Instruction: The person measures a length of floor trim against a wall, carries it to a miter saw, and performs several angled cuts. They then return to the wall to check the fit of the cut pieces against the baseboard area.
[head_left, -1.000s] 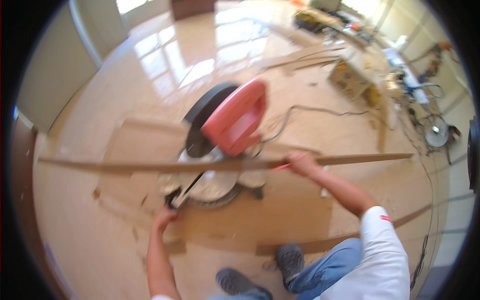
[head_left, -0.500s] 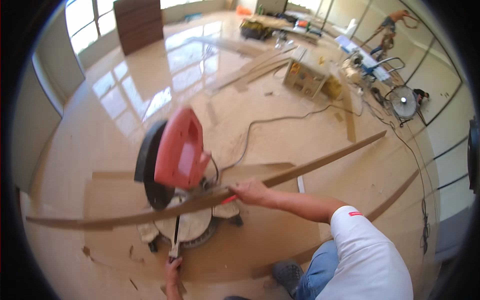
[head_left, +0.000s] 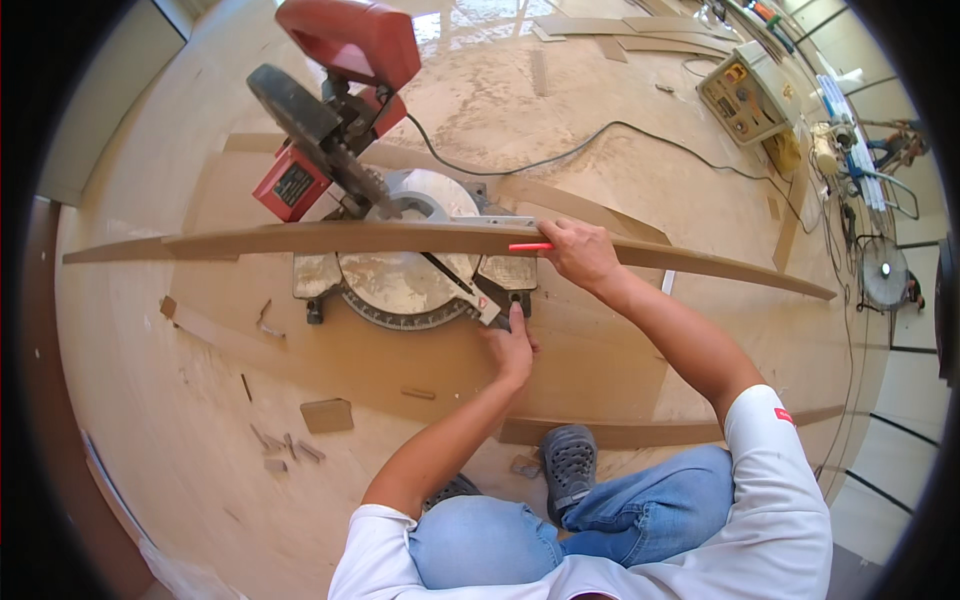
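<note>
A red miter saw (head_left: 350, 40) stands on the floor before me, its head raised and its round blade (head_left: 352, 178) above the base. My left hand (head_left: 512, 348) is closed around the handle (head_left: 490, 312) at the front of the saw's turntable (head_left: 400, 280), whose slot slants toward the right. A long brown wooden strip (head_left: 400, 238) lies across the saw base. My right hand (head_left: 582, 254) grips this strip right of the blade, with a red pencil-like stick (head_left: 530, 246) between the fingers, pointing left.
A board (head_left: 400, 360) lies under the saw. Offcuts (head_left: 327, 415) are scattered at left. Another strip (head_left: 640, 434) lies by my shoe (head_left: 570, 465). A black cord (head_left: 560, 160) runs to the right, toward a control box (head_left: 745, 95) and a fan (head_left: 883, 270).
My left hand has swung the turntable handle to the right, so the slot now slants. The right hand stays on the strip. My view has tipped down and shifted.
</note>
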